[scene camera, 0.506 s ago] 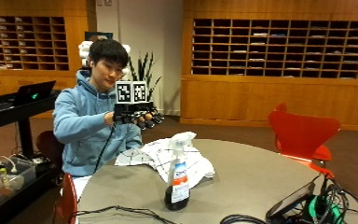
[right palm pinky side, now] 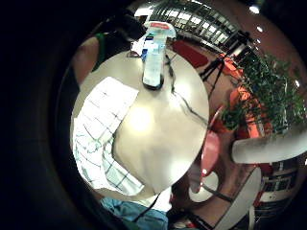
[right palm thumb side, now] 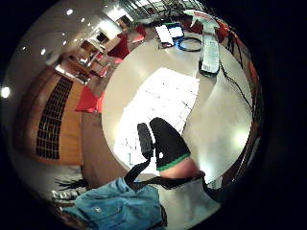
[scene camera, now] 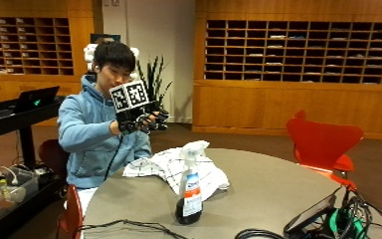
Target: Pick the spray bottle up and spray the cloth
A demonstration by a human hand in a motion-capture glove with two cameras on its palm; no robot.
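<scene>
— While I'm holding my gloved right hand (scene camera: 141,121) up at chest height, fingers loosely curled and gripping nothing, where's the spray bottle (scene camera: 189,191)?
— It's standing untouched at the near table (scene camera: 277,189) edge, the cloth (scene camera: 171,167) lying just behind it.
— So I'm not reaching yet; next I'm lowering to its neck.
— Hand's barely shifting since earlier.
</scene>
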